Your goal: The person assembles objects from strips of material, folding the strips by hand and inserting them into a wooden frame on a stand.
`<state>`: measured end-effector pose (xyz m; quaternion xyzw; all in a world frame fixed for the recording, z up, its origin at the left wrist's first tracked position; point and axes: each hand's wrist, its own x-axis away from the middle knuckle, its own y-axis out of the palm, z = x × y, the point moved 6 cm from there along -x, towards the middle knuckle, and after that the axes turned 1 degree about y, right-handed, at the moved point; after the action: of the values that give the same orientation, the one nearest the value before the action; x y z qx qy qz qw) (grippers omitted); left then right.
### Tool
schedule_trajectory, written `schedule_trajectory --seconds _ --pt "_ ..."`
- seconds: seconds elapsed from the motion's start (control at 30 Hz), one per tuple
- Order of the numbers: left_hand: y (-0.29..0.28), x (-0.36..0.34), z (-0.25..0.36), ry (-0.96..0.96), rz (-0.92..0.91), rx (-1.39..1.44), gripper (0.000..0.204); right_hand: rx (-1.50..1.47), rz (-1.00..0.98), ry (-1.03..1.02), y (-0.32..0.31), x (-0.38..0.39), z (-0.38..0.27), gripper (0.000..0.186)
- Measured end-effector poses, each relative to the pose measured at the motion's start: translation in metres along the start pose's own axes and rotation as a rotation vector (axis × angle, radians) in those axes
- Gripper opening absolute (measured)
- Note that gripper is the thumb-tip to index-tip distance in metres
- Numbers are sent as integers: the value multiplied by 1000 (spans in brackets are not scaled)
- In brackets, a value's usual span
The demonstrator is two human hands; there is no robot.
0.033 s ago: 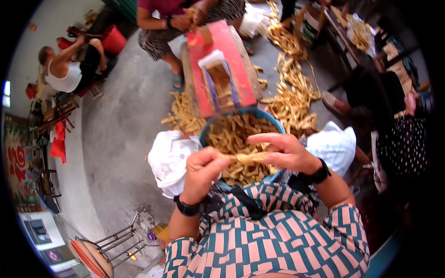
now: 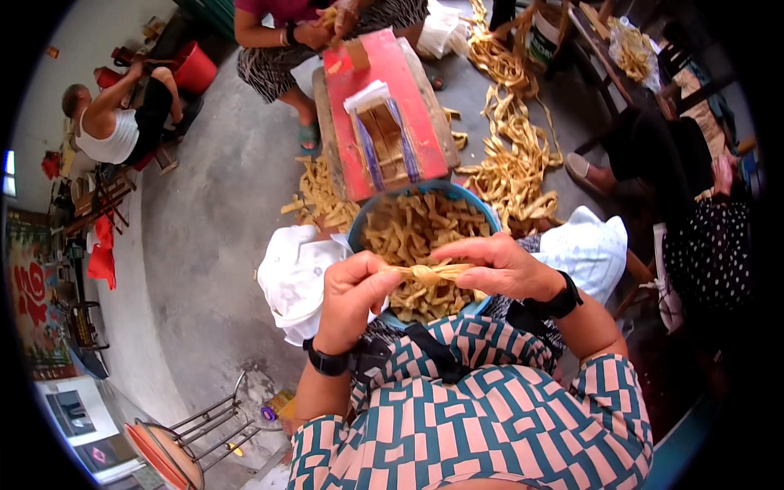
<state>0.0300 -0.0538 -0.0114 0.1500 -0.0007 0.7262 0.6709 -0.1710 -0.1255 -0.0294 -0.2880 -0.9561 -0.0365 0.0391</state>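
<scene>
Both my hands up over the blue basin [image 2: 359,237], which sits on my lap, full of yellow knotted strips. Left hand [image 2: 353,287] fingers pinched shut on the left end of one knotted yellow strip [image 2: 429,273]; right hand [image 2: 502,265] fingers clamped on its right end, thumb on top. The strip spans between the two hands, just above the heap in the basin, knot roughly in the middle. Black wristbands on both my wrists. Far side of the basin: red wooden bench [image 2: 384,73] with a small wooden jig [image 2: 384,139] on it. Loose yellow strips piled on the concrete floor [image 2: 212,245] left and right of the bench. Another person's hands [image 2: 322,28] work at the bench's far end.
</scene>
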Motion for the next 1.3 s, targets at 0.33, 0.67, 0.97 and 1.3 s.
schedule_trajectory --seconds 0.33,0.67,0.97,1.3 --pt "-44 -7 -21 9 212 -111 25 1066 429 -588 4 24 -8 16" --pt "59 -5 -16 649 -391 -1222 20 1130 146 -581 19 16 -10 9" --pt "39 -26 -21 468 -407 -1080 16 829 43 -338 -8 5 28 7" --pt "-30 -147 28 404 128 -851 12 1022 468 -530 -96 -118 -12 14"
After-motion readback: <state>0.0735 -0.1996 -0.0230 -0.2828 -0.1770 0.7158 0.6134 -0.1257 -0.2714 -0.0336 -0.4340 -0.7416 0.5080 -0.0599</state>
